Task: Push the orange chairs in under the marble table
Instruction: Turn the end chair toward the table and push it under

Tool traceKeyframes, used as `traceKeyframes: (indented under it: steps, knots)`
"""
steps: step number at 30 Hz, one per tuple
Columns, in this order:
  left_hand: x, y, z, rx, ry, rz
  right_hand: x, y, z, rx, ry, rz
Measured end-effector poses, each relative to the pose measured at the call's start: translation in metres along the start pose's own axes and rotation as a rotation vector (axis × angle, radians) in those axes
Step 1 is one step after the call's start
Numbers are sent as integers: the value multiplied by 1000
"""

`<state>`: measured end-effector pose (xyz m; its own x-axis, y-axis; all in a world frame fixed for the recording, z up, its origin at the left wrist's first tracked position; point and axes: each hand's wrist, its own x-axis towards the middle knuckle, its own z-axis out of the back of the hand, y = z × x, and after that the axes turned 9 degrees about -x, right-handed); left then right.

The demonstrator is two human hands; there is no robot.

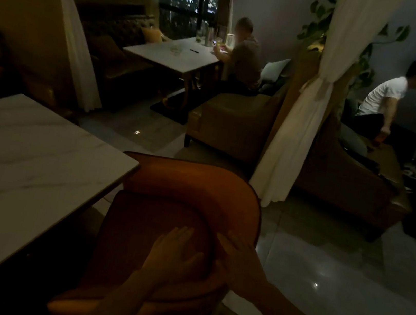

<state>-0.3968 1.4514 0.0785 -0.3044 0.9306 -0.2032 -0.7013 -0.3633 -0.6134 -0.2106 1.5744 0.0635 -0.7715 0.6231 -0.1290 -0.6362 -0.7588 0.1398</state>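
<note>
An orange chair (190,192) with a curved back stands beside the right edge of the marble table (20,156), its seat facing the table. My left hand (173,254) lies flat with fingers spread on the inner side of the chair's backrest. My right hand (238,256) rests on the top rim and outer side of the same backrest, fingers extended over it. Both hands touch the chair without a closed grip. A second orange chair edge (77,302) shows low in the frame, partly hidden by my forearms.
A white tied curtain (301,122) hangs just right of the chair. Brown sofas (233,126) stand behind it. Two people sit at other tables (179,53) at the back. Glossy grey floor (344,285) stretches to the right.
</note>
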Motion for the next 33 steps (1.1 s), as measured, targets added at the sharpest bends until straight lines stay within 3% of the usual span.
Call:
traceKeyframes:
  steps: [12,19,26,33]
  knots:
    - [73,6,-25,-152,127,19,66,-68,-23,-116,179,33]
    - [121,-14,-76,-322,221,98,108,-131,-21,-130,259,117]
    - [177,-76,-140,-458,215,345,157,-220,-35,-209,309,387]
    - [205,-109,-165,-515,189,507,194,-253,-46,-245,283,625]
